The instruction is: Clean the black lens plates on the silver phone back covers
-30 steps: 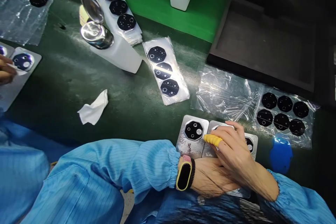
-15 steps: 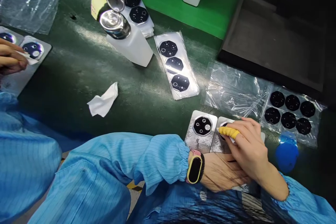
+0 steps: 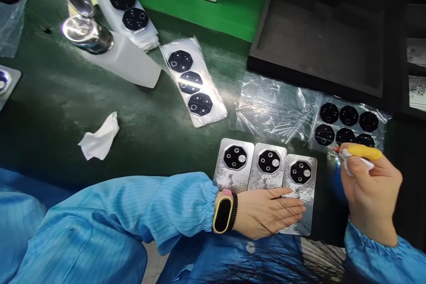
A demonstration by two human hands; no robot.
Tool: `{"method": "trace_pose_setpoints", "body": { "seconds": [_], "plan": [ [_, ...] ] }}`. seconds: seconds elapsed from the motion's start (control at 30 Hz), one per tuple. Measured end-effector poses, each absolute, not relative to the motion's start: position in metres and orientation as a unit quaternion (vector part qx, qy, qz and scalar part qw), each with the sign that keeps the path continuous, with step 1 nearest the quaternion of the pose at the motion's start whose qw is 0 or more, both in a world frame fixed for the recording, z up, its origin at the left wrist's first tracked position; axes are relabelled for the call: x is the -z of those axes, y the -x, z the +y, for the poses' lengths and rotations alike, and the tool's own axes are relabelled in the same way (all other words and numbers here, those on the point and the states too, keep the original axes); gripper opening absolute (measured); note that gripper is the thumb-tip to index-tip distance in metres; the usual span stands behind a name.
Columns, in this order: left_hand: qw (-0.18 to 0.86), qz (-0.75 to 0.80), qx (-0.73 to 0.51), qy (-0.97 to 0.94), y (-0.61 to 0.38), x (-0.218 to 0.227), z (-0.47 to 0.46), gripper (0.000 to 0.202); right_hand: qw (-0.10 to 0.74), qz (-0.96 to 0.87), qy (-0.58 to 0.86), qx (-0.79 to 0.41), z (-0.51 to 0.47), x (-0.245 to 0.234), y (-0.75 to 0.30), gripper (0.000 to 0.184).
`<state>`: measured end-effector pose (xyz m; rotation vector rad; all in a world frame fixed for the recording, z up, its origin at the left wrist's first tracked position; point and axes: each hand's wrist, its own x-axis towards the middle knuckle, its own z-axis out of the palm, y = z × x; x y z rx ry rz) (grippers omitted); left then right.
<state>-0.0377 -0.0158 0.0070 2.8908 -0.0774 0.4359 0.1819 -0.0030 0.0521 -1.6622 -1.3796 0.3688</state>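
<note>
Three silvery phone back covers lie side by side, each with a black octagonal camera plate near its top. Across their lower parts rests my left hand, palm down with fingers stretched out; a yellow fitness band is on its wrist. To the right of the covers, my right hand pinches a small white cloth between thumb and fingers. A yellow finger cot covers one of its fingertips. Partly hidden behind this hand is a blue object.
A clear sheet of black octagonal plates lies beyond my right hand, beside a plastic bag. Stacked plate sheets, a crumpled white cloth and a metal-topped dispenser bottle are farther left. A black tray stands at the back.
My right hand has lifted off the covers and moved right with the white cloth, uncovering the middle and right covers. My left hand stays flat on them. The view has shifted right.
</note>
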Motion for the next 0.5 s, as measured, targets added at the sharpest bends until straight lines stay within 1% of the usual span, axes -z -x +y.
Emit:
{"method": "trace_pose_setpoints", "body": {
  "seconds": [0.07,0.13,0.2,0.3,0.4,0.5],
  "plan": [
    [0.096,-0.023,-0.142,-0.985,0.041,-0.009,-0.015,0.046,0.546,-0.446,0.675,-0.217,-0.001,-0.051,-0.186,0.033],
    [0.081,-0.025,-0.127,-0.988,0.045,-0.011,-0.015,0.045,0.589,-0.355,0.680,-0.254,0.000,-0.052,-0.186,0.036],
    [0.073,-0.030,-0.117,-0.990,0.048,-0.013,-0.015,0.045,0.596,-0.309,0.693,-0.263,0.000,-0.054,-0.185,0.038],
    [0.088,-0.023,-0.138,-0.986,0.051,-0.013,-0.017,0.046,0.592,-0.296,0.699,-0.271,-0.004,-0.056,-0.186,0.038],
    [0.107,-0.009,-0.154,-0.982,0.052,-0.014,-0.019,0.044,0.584,-0.317,0.691,-0.284,-0.010,-0.055,-0.191,0.031],
    [0.111,-0.006,-0.142,-0.984,0.053,-0.017,-0.019,0.044,0.560,-0.363,0.691,-0.277,-0.018,-0.055,-0.193,0.021]
  ]
}}
